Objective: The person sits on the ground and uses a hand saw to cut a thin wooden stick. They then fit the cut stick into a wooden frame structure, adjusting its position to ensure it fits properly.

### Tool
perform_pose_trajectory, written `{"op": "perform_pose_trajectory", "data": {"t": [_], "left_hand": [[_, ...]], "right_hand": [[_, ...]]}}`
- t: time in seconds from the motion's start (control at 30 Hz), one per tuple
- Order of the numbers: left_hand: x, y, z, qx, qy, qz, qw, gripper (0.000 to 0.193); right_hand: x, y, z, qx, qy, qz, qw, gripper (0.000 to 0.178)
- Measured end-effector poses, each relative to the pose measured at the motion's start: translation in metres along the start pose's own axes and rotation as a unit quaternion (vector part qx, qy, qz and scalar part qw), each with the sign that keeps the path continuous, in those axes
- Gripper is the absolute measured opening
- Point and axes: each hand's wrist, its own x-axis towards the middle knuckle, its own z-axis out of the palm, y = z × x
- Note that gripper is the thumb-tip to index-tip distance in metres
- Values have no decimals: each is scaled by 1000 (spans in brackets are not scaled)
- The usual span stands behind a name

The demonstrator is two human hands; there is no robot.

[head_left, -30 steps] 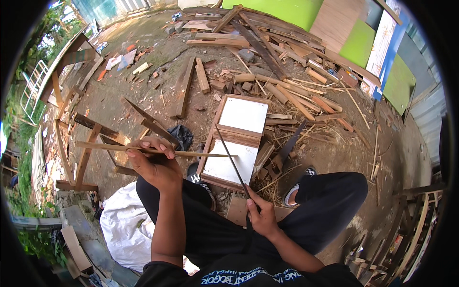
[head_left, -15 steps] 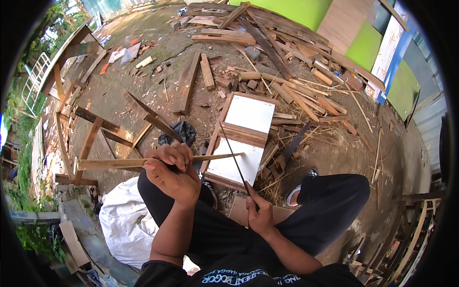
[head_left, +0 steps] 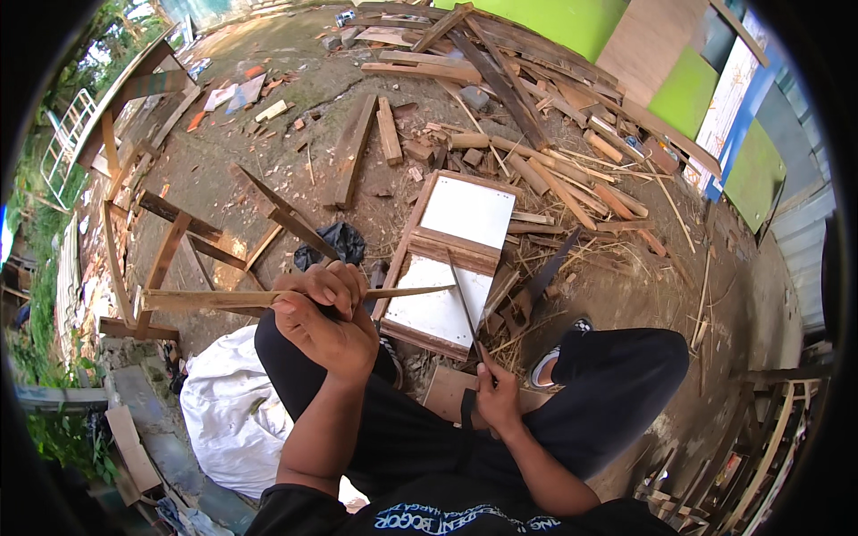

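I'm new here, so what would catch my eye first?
Probably the two white panels in a wooden frame, near the picture's middle. Nearer you, the left hand holds a tapering wooden stick, the right hand a thin tool. Beyond lies a messy wood heap, with bright green boards behind.

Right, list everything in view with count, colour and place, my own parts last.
wooden strip: one, tan, in the left hand
thin blade-like tool: one, dark, in the right hand
wooden frame: one, brown with two white panels, on the ground ahead
saw-like tool: one, dark, right of the frame
plastic bag: one, black, left of the frame
sack: one, white, lower left
flat board: one, tan, between the legs
timber pile: many pieces, browns, top centre to right
green boards: several, lime, upper right
wooden stands: count unclear, brown, left
shoes: two, black-and-white
trouser legs: two, black
left hand: one, centre-left
right hand: one, lower centre
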Motion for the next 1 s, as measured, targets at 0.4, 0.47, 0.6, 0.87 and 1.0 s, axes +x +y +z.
{"op": "perform_pose_trajectory", "data": {"t": [0.4, 0.47, 0.6, 0.87, 1.0], "left_hand": [[3, -2, 3, 7, -1, 8, 1000, 43], [1, -1, 6, 3, -17, 5, 1000, 43], [-3, -1, 4, 6, -37, 6, 999, 44], [9, -3, -9, -75, -61, -54, 994, 58], [20, -1, -29, -132, -164, -80, 974, 73]], "right_hand": [[-12, 14, -1, 45, -8, -29, 999, 42], [-6, 12, -4, 37, -11, 18, 999, 42], [-14, -28, -6, 43, -37, -98, 994, 43], [-15, 13, -12, 16, -43, 70, 996, 42], [-23, -12, -12, -15, -42, -79, 996, 43]]}}
